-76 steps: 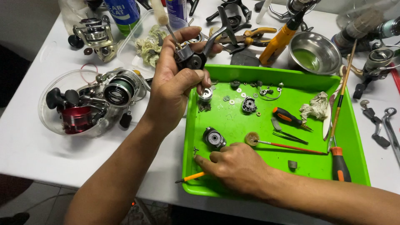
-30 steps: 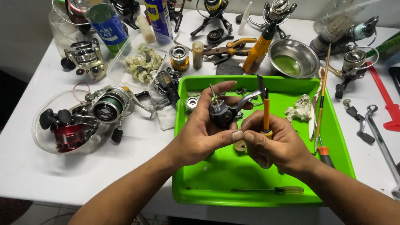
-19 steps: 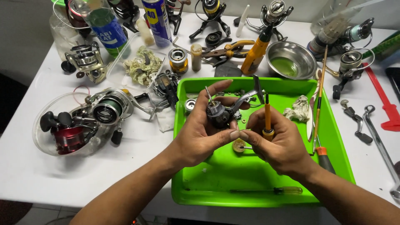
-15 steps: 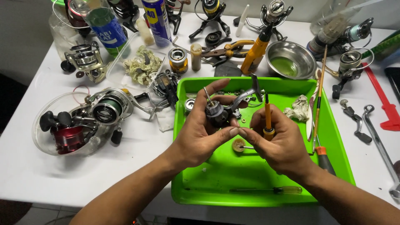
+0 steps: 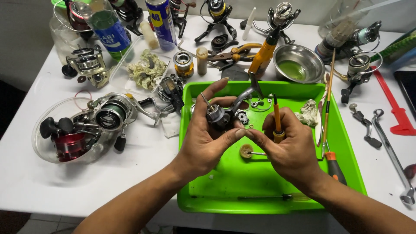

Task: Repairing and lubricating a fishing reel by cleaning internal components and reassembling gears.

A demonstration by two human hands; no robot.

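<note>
Green plastic tray (image 5: pixel 260 190), near edge of the white bench (image 5: pixel 26 182): thin screwdriver (image 5: pixel 264 197) lying along its front wall. Above tray centre, left hand (image 5: pixel 208 138), fingers curled closed around a grey metal fishing-reel body (image 5: pixel 221 116); right hand (image 5: pixel 288 147), touching it, pinches an orange-handled screwdriver (image 5: pixel 276 119) upright. Far edge: steel bowl (image 5: pixel 299 63), yellow-handled pliers (image 5: pixel 234 52).

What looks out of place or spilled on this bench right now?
Nothing looks spilled. The steel bowl keeps its greenish liquid inside. Only a thin screwdriver lies loose near the green tray's front rim, apart from both hands.
</note>
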